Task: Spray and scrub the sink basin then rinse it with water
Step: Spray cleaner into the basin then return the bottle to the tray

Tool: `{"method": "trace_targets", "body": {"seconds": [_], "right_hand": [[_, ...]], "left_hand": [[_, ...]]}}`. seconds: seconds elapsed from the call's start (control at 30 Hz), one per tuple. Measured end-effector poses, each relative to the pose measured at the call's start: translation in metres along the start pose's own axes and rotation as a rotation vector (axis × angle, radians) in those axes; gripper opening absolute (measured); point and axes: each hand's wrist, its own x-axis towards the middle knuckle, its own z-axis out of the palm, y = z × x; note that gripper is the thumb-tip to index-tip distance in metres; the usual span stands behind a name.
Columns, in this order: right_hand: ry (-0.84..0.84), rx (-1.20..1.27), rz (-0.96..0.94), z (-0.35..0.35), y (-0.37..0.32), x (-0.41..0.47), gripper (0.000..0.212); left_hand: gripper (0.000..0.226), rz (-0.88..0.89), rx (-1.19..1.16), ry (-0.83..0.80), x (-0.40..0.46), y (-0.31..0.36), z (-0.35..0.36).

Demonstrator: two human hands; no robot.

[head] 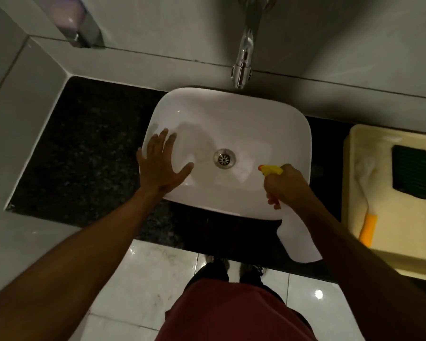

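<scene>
A white sink basin [244, 114] sits on a dark speckled counter, with a metal drain [223, 158] at its centre. My left hand [161, 164] lies flat with fingers spread on the basin's left rim and inner wall. My right hand [288, 185] grips a white spray bottle [298, 237] at the basin's front right rim. The bottle's yellow nozzle [271, 169] points left toward the drain. A chrome tap [242, 67] hangs over the basin's back edge; no water runs from it.
A cream plastic tub [403, 249] stands on the counter to the right, holding a dark green scrub pad [412, 172] and a brush with an orange handle [368, 227]. A soap dispenser [71, 18] is mounted at the upper left. The dark counter [84, 148] extends left to tiled walls.
</scene>
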Motion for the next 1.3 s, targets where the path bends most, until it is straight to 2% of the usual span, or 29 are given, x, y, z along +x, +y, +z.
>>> {"method": "trace_targets", "body": {"seconds": [0.23, 0.43, 0.63, 0.8, 0.9, 1.0, 1.17, 1.3], "right_hand": [[-0.042, -0.251, -0.057, 0.013, -0.012, 0.006, 0.019], [-0.039, -0.185, -0.151, 0.037, -0.039, 0.014, 0.022], [-0.22, -0.282, -0.265, 0.053, -0.088, 0.032, 0.049], [-0.106, -0.256, -0.303, 0.058, -0.109, 0.041, 0.045], [-0.184, -0.322, -0.32, 0.052, -0.108, 0.045, 0.046], [-0.102, -0.318, -0.309, 0.04, -0.103, 0.053, 0.025], [-0.015, -0.37, -0.272, 0.017, -0.094, 0.058, 0.018], [-0.021, -0.515, -0.278, 0.009, -0.087, 0.058, 0.03]], "left_hand": [[0.095, 0.055, 0.01, 0.008, 0.0, -0.001, 0.001], [0.095, 0.055, 0.008, 0.041, -0.001, -0.002, 0.001], [0.096, 0.052, 0.029, 0.039, 0.0, -0.003, 0.003], [0.097, 0.035, 0.024, 0.04, 0.002, -0.002, 0.004], [0.097, 0.039, 0.015, 0.047, 0.001, -0.002, 0.003], [0.098, 0.046, 0.02, 0.042, 0.001, -0.001, 0.003], [0.099, 0.049, 0.009, 0.052, 0.0, -0.002, 0.004], [0.098, 0.036, -0.002, 0.069, 0.001, -0.003, 0.006]]}}
